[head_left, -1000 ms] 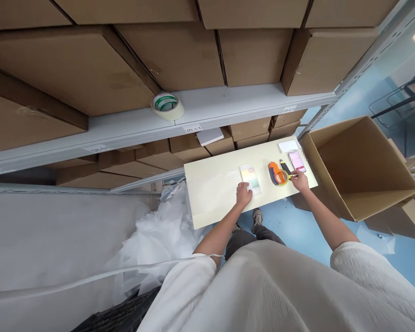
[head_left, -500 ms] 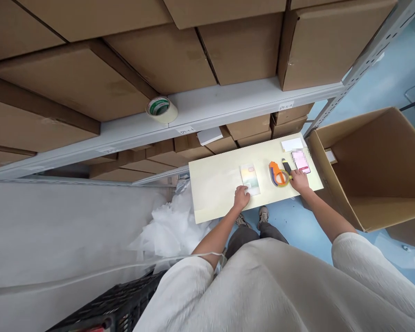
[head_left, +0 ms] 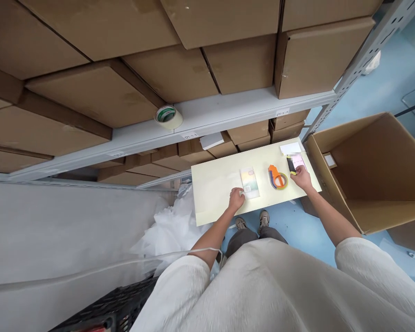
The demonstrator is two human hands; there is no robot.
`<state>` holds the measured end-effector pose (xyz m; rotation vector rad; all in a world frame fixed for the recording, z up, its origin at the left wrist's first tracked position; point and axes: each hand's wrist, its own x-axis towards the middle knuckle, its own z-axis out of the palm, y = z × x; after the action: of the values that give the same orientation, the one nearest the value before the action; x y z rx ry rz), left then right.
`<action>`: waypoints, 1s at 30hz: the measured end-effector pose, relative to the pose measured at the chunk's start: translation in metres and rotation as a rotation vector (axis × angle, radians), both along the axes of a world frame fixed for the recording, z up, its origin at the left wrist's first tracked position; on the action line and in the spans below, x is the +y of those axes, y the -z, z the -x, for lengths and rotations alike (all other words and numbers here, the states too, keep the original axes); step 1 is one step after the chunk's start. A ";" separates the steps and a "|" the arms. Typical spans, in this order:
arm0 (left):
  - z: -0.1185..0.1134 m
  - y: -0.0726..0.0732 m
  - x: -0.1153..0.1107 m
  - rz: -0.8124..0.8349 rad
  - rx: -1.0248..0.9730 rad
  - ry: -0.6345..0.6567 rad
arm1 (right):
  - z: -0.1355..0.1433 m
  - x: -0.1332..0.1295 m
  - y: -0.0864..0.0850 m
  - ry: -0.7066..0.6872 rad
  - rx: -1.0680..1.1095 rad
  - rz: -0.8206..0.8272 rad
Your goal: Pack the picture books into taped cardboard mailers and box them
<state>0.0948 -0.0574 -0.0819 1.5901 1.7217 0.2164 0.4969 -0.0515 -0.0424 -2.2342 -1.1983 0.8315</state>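
On the pale yellow board (head_left: 214,184) lies a flat, pastel-coloured packet (head_left: 250,183) with a barcode label. My left hand (head_left: 236,199) is at its lower left edge, fingers bent together; what they grip, if anything, is too small to name. My right hand (head_left: 301,177) is closed on a black and yellow cutter (head_left: 291,165), beside a pink item (head_left: 298,161), partly pixelated. Between my hands rests an orange tape dispenser (head_left: 275,177). A white card (head_left: 290,148) lies at the board's far right corner.
A large open carton (head_left: 373,161) stands right of the board. Cardboard boxes (head_left: 242,64) fill the shelf (head_left: 224,108) ahead, with a tape roll (head_left: 168,117) on its edge. White plastic wrap (head_left: 166,230) and a black crate (head_left: 114,304) are at the left.
My right hand has moved slightly and the cutter has shifted right, away from the dispenser, over the pink item. My left hand has slid left to the packet's edge.
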 end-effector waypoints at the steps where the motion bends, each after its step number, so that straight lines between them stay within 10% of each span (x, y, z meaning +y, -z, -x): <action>1: 0.001 -0.001 0.001 -0.001 -0.001 0.001 | 0.001 0.002 -0.006 0.080 0.140 -0.034; 9: 0.016 -0.003 0.003 -0.013 0.010 0.033 | 0.062 0.006 -0.046 0.124 0.886 -0.208; 30: 0.123 0.006 0.044 -0.118 -0.016 0.336 | 0.295 -0.030 -0.008 0.055 0.524 0.005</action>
<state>-0.0280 -0.0131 -0.0882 1.9296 1.4236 0.1651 0.2018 -0.0817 -0.0348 -1.8687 -0.8773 1.2930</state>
